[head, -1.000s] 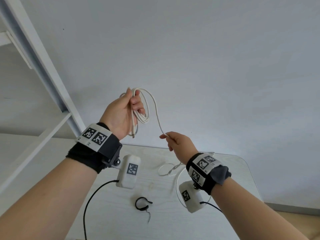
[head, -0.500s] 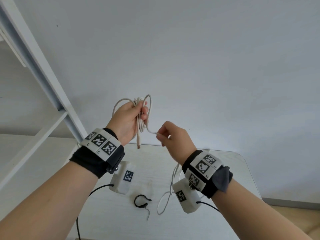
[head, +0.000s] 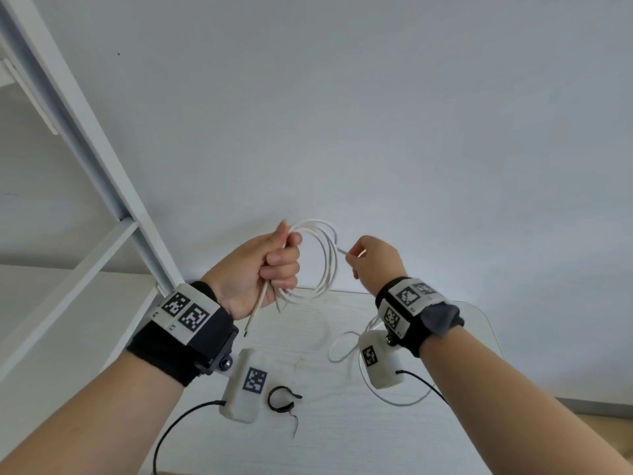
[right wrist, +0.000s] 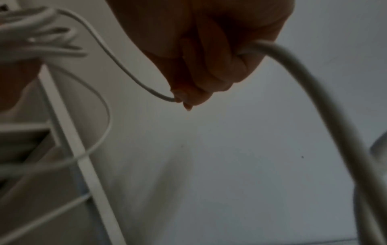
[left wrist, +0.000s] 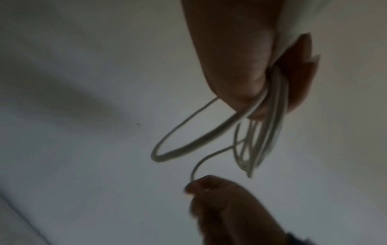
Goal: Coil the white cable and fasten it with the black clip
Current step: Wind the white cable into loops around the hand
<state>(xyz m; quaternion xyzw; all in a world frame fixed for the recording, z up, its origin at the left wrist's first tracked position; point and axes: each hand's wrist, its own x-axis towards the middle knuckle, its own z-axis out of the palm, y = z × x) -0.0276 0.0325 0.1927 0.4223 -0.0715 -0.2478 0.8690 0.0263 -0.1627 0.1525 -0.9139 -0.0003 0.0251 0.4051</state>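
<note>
My left hand [head: 274, 265] is raised above the table and grips several loops of the white cable [head: 325, 258], whose plug end hangs below the fist. The same bundle [left wrist: 263, 132] hangs from the curled fingers in the left wrist view. To the right, my right hand [head: 370, 258] pinches the loose strand [right wrist: 125, 69] leading from the coil, and the rest of the cable [head: 346, 347] trails down to the table. The black clip [head: 281, 399] lies open on the white table [head: 342, 433], below and between the two wrists.
A white shelf frame [head: 85, 138] slants up at the left, close to my left forearm. A pale wall fills the background. Black wires run from the wrist cameras [head: 245, 385] over the table's front part.
My right hand has swung from close to the left hand out to the right, drawing the strand away from the coil. The left hand has lowered a little, and the coil now hangs rounder.
</note>
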